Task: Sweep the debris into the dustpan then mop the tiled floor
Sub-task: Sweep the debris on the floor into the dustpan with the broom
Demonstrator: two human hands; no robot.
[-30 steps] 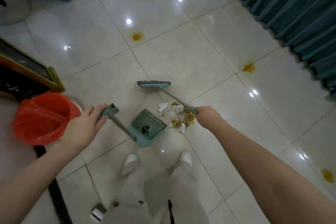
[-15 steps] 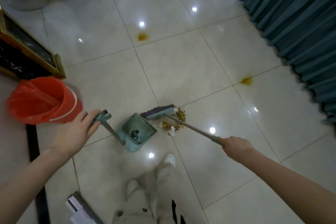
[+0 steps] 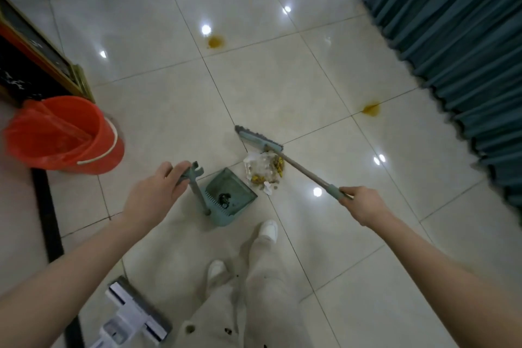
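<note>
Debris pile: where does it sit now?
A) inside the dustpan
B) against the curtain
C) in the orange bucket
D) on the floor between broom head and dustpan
D: the debris pile lies on the tile at the dustpan's open edge, with the broom head just beyond it.
</note>
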